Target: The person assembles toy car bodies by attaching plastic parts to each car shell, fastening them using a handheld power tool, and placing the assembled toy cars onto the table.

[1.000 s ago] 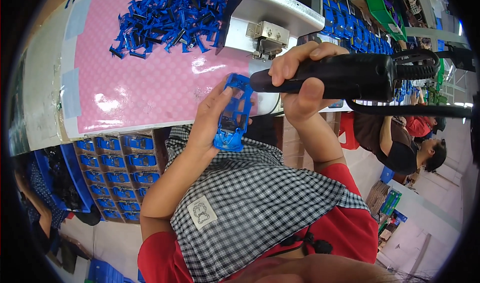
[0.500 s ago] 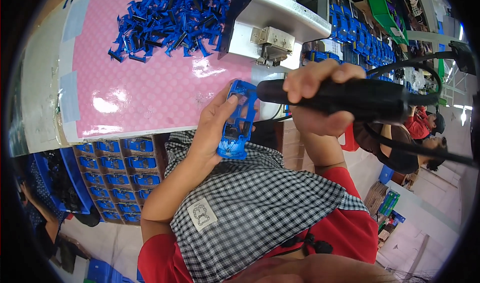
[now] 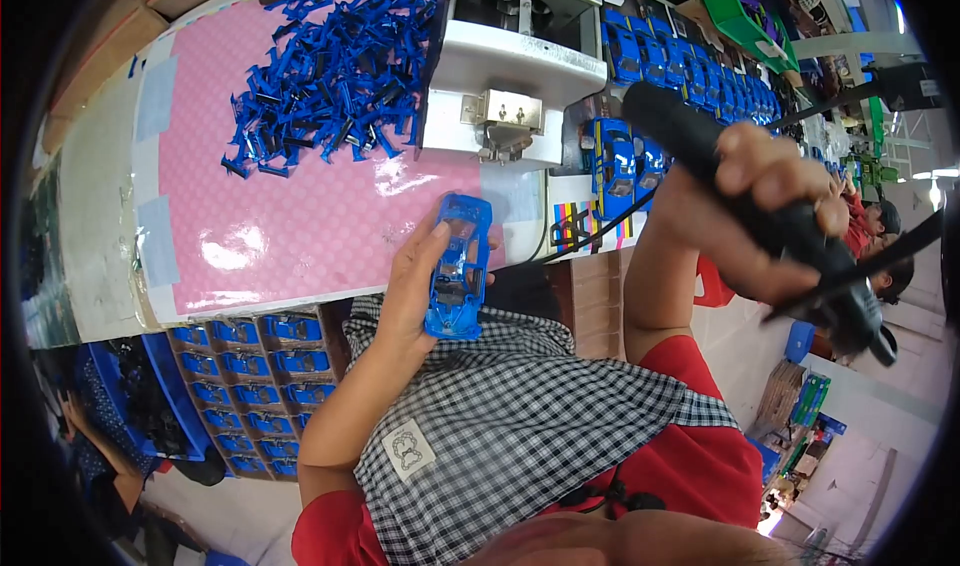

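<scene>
At the near edge of a pink-covered worktop (image 3: 255, 231), the left hand (image 3: 408, 278) is grasping one blue car body (image 3: 462, 266), thumb along its side, while the right hand (image 3: 720, 228) is clutching a black corded tool (image 3: 680, 131), well apart from the body. From where I am standing, good handling seems to mean keeping the body steady without squeezing its slim window frames, controlling the tool's angle and keeping its cable (image 3: 880, 256) off the work.

By count, two hands are holding one body and one tool. One metal machine (image 3: 520, 51) is standing beside one heap of blue clips (image 3: 330, 86), too tangled to number. Below, a divided tray (image 3: 333, 321) is showing three columns of blue bodies (image 3: 302, 361), with the left forearm (image 3: 355, 406) hiding part of the tally. Beyond the machine, blue cars (image 3: 620, 151) are standing in rows too crowded for counting.
</scene>
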